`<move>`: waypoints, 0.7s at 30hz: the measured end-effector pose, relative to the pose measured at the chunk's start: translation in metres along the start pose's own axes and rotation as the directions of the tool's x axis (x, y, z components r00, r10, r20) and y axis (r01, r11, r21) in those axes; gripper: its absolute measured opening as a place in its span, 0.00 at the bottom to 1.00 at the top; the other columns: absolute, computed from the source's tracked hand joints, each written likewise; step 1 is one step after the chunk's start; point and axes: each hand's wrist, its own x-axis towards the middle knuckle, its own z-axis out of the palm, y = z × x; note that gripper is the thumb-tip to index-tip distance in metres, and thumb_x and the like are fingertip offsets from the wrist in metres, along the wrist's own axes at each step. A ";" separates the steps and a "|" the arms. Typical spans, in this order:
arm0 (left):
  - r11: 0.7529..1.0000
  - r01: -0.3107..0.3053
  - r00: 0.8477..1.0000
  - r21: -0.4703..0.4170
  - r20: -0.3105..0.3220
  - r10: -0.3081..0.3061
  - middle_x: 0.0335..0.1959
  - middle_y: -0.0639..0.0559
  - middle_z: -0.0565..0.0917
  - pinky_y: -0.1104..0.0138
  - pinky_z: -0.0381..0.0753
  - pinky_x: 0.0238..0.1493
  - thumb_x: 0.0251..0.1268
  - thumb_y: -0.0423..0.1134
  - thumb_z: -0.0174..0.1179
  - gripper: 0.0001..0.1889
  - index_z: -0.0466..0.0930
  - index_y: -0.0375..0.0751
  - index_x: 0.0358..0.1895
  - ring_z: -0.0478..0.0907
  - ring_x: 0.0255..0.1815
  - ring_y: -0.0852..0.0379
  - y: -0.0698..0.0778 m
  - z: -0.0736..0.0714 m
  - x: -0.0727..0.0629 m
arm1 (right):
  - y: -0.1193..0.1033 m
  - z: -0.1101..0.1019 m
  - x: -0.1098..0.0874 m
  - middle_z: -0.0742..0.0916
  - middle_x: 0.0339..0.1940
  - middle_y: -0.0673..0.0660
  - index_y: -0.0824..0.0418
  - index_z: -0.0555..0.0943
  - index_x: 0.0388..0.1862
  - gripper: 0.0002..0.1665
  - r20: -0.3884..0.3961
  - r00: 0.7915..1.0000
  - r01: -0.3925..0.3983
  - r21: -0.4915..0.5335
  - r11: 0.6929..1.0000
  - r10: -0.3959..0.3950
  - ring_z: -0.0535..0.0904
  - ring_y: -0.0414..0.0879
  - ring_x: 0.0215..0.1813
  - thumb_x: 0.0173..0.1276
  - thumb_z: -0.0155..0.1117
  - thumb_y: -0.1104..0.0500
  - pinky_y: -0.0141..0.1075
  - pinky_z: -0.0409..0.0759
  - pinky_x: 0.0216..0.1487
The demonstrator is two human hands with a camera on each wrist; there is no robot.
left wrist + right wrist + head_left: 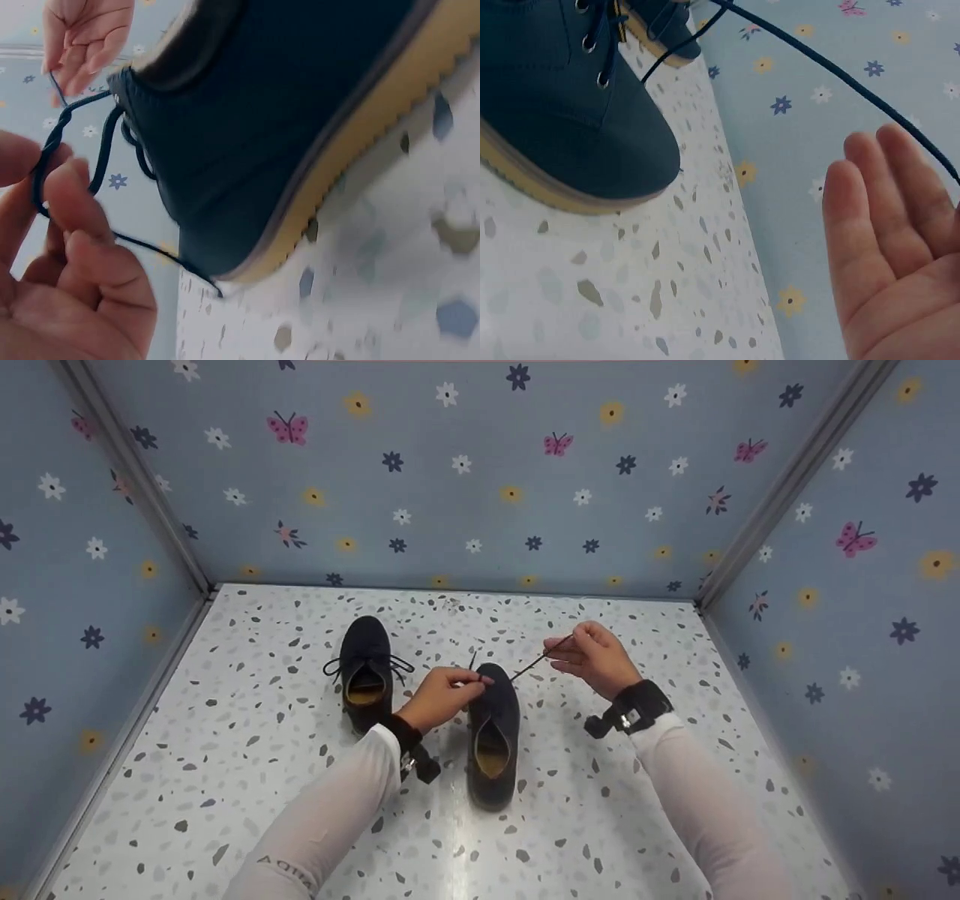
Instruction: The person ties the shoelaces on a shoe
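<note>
Between the two hands a dark navy shoe (506, 712) with a tan sole stands on the floor, toe pointing away. My left hand (439, 697) is over its front and pinches a looped, twisted part of the dark shoelace (56, 139); a loose lace end hangs past the fingers. Off to the shoe's right, my right hand (604, 660) pinches the other stretch of lace (832, 69) between thumb and forefinger and holds it taut. Its other fingers are extended. On the left sits the matching shoe (365, 634), its lace tied in a bow.
The white speckled floor (247, 795) runs up to a blue back wall (480, 510) printed with flowers and butterflies. Similar panels close in the left side (60, 675) and right side (855, 660). Each wrist carries a black strap with a small camera.
</note>
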 end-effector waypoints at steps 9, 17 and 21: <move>0.949 0.074 0.997 -0.307 0.036 -0.066 0.47 0.53 0.89 0.69 0.69 0.28 0.77 0.37 0.60 0.10 0.82 0.31 0.44 0.71 0.23 0.62 0.006 0.002 0.002 | 0.000 0.006 -0.007 0.84 0.33 0.54 0.58 0.65 0.44 0.11 0.086 0.996 0.011 0.046 0.999 -0.015 0.89 0.49 0.42 0.89 0.40 0.54 0.45 0.88 0.56; 0.913 0.118 0.993 -0.390 0.067 -0.099 0.40 0.53 0.88 0.69 0.72 0.30 0.81 0.40 0.55 0.12 0.81 0.36 0.41 0.76 0.28 0.60 0.007 -0.003 0.001 | 0.001 0.001 -0.007 0.74 0.26 0.50 0.56 0.64 0.43 0.09 0.034 0.999 -0.009 0.022 1.000 0.008 0.79 0.43 0.30 0.88 0.41 0.56 0.45 0.88 0.53; 0.863 0.131 0.991 -0.487 0.080 -0.105 0.43 0.54 0.89 0.65 0.78 0.44 0.84 0.40 0.50 0.12 0.80 0.40 0.40 0.81 0.39 0.57 0.009 -0.004 0.002 | 0.002 -0.001 -0.007 0.68 0.23 0.48 0.55 0.63 0.43 0.09 0.059 0.998 -0.008 0.021 1.000 0.006 0.72 0.42 0.26 0.89 0.41 0.56 0.43 0.88 0.49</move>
